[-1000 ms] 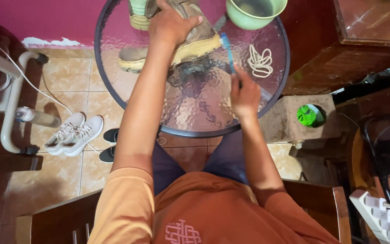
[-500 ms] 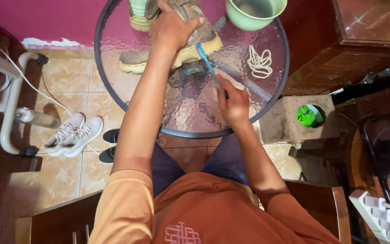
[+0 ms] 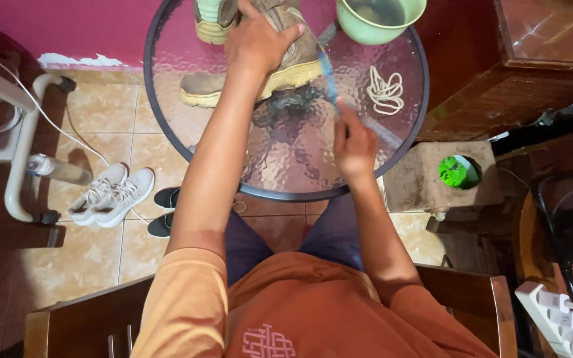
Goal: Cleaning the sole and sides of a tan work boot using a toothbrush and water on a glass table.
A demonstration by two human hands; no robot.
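Head view: boot (image 3: pixel 260 69) at glass table (image 3: pixel 286 159) far edge, near bowl (image 3: pixel 379 18).

My left hand (image 3: pixel 258 41) pressing the tan boot (image 3: pixel 260 69) onto the glass table (image 3: pixel 286 166), my right hand (image 3: pixel 355 142) gripping a blue toothbrush (image 3: pixel 328 73) beside its sole, green bowl (image 3: pixel 379 18) nearby

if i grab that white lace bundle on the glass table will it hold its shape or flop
The lace would probably flop: it lies in loose, uneven loops, not tied. It looks thin, so likely very light. On the glass table a push would probably slide it rather than roll it.
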